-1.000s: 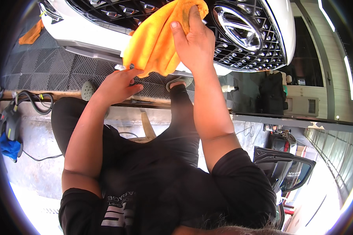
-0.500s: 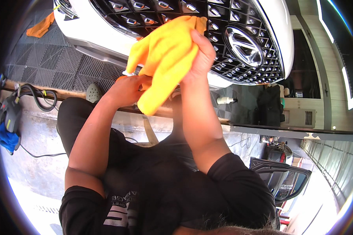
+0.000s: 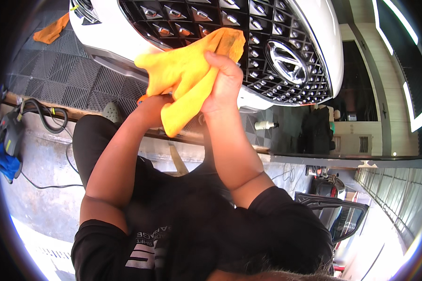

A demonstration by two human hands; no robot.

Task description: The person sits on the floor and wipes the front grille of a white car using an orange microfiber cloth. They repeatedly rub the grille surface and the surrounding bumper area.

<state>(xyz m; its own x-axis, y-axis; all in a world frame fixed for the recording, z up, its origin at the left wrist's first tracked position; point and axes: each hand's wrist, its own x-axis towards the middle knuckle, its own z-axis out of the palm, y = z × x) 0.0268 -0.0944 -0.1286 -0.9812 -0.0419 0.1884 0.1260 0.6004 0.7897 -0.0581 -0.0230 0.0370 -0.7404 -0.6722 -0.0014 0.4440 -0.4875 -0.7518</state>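
Observation:
In front of the car's grille, my right hand (image 3: 224,84) is closed on a yellow-orange cloth (image 3: 185,70), thumb on top. The cloth hangs in loose folds to the left and down, and a darker soiled patch shows at its upper right end. My left hand (image 3: 155,105) is just below and left of it, its fingers largely covered by the cloth. A small bit of orange and blue shows beside those fingers; what it belongs to is hidden. Behind the cloth is the black grille (image 3: 258,47) with chrome studs and a chrome emblem (image 3: 287,62).
White bumper (image 3: 110,35) curves around the grille. Another orange cloth (image 3: 51,30) lies on grey floor tiles (image 3: 61,70) at far left. A white bottle (image 3: 265,125) is on the right. A grey machine with a black hose (image 3: 37,105) stands at left.
My right hand and the cloth have shifted left and slightly down, and the cloth's soiled end now shows more. The left hand has turned further under the cloth. The view has shifted slightly.

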